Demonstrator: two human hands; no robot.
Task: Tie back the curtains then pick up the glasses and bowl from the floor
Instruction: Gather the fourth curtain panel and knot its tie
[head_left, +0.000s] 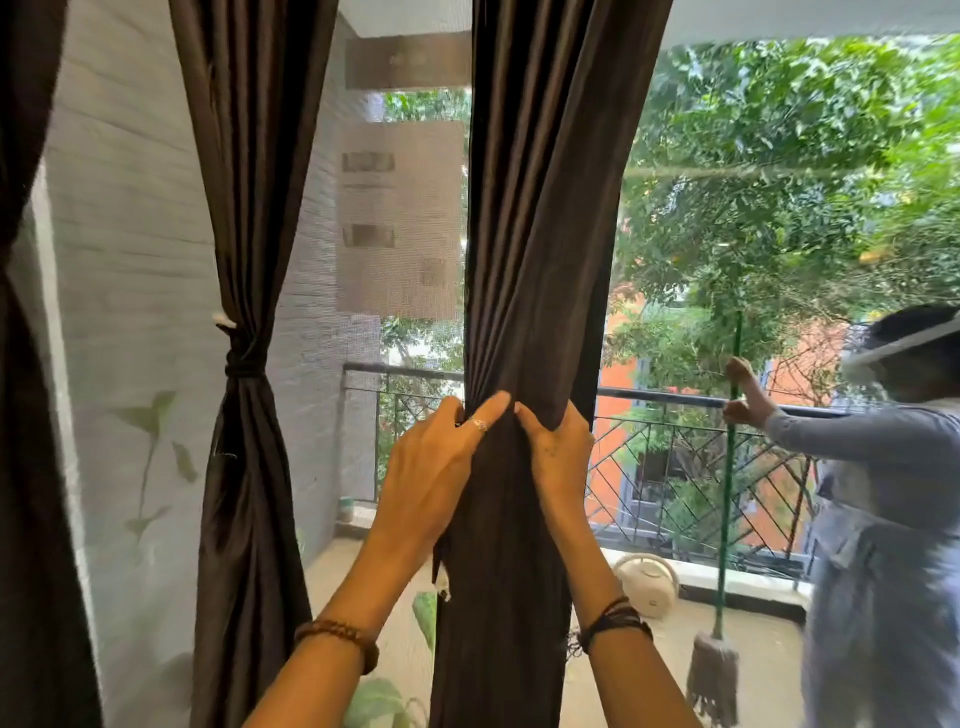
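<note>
At the far left edge hangs a dark brown curtain panel (26, 364), only partly in view. Next to it, a second brown curtain (249, 208) is already gathered at its waist and bound with a tie (244, 364), so it narrows there and flares out above and below. Behind it a pale mesh screen (130, 260) shows the faint outlines of green leaves.

In the middle, a third brown curtain (540, 208) hangs in front of the window. The left hand (436, 462), with a ring on one finger and a beaded bracelet (343, 642) on the wrist, grips the bunched fabric from its left side, fingers curled into the folds. The right hand (558, 457), with dark cord bands (613, 621) on the wrist, clutches the same bunch from the right side, just beside the left hand. Between them the cloth is squeezed into a narrow waist.

Beyond the glass lies a balcony with a metal railing (675, 452) and a white round object (647, 584) on its floor. At the right, another person (883, 519) in grey clothing holds a green-handled mop (719, 623), with trees (779, 182) behind.
</note>
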